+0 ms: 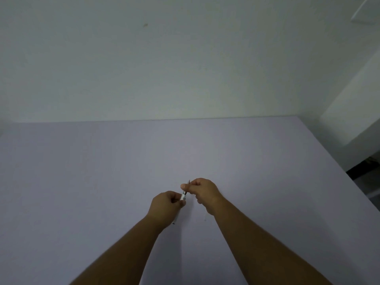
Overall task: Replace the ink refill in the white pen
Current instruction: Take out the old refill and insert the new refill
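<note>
Left hand clamps the white pen barrel steady while right hand pinches its tip end (probably to unscrew it) above the bench.

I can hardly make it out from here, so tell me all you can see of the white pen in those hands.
The white pen is slim, with a pale barrel and a dark pointed tip aimed up and away. It is held tilted above the lilac table. The left hand grips its barrel; the right hand pinches the tip end. Finer detail is blurred.
</note>
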The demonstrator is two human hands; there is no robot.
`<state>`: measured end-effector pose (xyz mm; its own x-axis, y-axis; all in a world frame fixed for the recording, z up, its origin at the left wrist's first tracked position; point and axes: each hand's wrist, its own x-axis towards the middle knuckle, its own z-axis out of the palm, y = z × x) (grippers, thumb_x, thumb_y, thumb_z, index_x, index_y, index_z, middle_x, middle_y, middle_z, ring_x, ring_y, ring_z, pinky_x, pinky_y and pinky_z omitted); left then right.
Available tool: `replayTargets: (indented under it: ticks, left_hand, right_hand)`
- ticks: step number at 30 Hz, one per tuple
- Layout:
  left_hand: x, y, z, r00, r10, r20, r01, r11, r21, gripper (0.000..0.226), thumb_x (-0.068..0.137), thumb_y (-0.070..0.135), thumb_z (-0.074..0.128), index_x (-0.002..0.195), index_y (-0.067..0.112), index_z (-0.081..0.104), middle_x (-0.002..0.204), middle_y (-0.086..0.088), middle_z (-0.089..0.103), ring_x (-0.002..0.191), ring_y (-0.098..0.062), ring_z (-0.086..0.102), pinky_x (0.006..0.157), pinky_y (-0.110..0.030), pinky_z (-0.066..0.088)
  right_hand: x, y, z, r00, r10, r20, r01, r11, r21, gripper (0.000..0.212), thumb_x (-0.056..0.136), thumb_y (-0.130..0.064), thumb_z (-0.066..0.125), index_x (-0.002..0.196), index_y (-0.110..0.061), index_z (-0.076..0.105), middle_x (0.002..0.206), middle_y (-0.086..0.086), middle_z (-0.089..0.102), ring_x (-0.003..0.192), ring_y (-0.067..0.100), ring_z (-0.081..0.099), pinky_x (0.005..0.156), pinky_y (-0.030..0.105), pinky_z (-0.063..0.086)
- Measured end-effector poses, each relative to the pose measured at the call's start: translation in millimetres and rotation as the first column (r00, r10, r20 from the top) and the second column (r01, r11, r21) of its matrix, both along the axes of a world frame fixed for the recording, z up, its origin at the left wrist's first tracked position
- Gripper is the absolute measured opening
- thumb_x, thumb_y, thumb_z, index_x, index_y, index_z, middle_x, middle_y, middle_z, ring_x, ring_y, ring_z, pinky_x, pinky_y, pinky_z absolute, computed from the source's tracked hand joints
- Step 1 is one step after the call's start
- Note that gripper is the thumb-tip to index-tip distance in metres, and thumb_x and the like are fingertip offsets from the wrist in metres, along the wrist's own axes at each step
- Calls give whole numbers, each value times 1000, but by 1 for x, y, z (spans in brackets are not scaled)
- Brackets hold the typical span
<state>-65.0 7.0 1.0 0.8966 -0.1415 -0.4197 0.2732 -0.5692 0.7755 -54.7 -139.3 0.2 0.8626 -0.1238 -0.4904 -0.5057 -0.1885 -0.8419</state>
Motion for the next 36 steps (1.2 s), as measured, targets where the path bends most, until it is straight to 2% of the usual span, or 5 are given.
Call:
replayTargets:
  ticks: [3, 8, 27, 30, 36]
  left_hand:
    - [-1, -4, 1, 1000, -8, 9, 8, 1000, -13, 11, 87, 26, 61, 93, 19, 68, 80, 6, 65, 70, -5, 57, 55, -17, 39]
    - [4, -7, 7, 1000, 14, 13, -14, 1000, -21, 16, 88, 25, 61, 97, 15, 68, 77, 5, 63, 69, -10, 56, 59, -21, 42]
    - [-1, -2, 13, 999, 21, 27, -21, 1000, 5, 18, 86, 23, 63, 99, 11, 69, 84, 0, 65, 75, -13, 57, 62, -20, 42]
    - [-3, -4, 13, 1000, 3, 25, -4, 1000, 20, 18, 86, 24, 64, 98, 12, 69, 86, 0, 66, 76, -13, 58, 64, -20, 43]
    - [0, -5, 15, 999, -3, 46, 1, 999, 34, 18, 86, 25, 64, 98, 13, 69, 84, 2, 65, 72, -10, 57, 61, -19, 43]
  right_hand:
    - [0, 2, 1, 1000, -5, -23, 3, 999, -48, 41, 71, -51, 71, 68, -14, 52, 73, 0, 56, 59, 13, 43, 61, 27, 38]
    - [-3, 8, 1, 995, -98, -5, 97, 979, 181, 14, 81, -37, 65, 73, -25, 66, 80, -5, 62, 65, 12, 47, 60, 24, 40]
    - [-3, 4, 6, 996, -85, -3, 85, 984, 158, 8, 85, -30, 63, 85, -23, 68, 85, -6, 61, 73, 10, 48, 63, 23, 42]
    - [-2, 4, 6, 998, -48, -45, 49, 999, 8, 30, 79, -43, 68, 88, -16, 61, 77, -6, 56, 72, 10, 48, 70, 28, 42]
    - [-6, 1, 9, 999, -52, -16, 54, 983, 178, 10, 84, -30, 64, 85, -21, 68, 83, -3, 62, 70, 12, 47, 61, 23, 41]
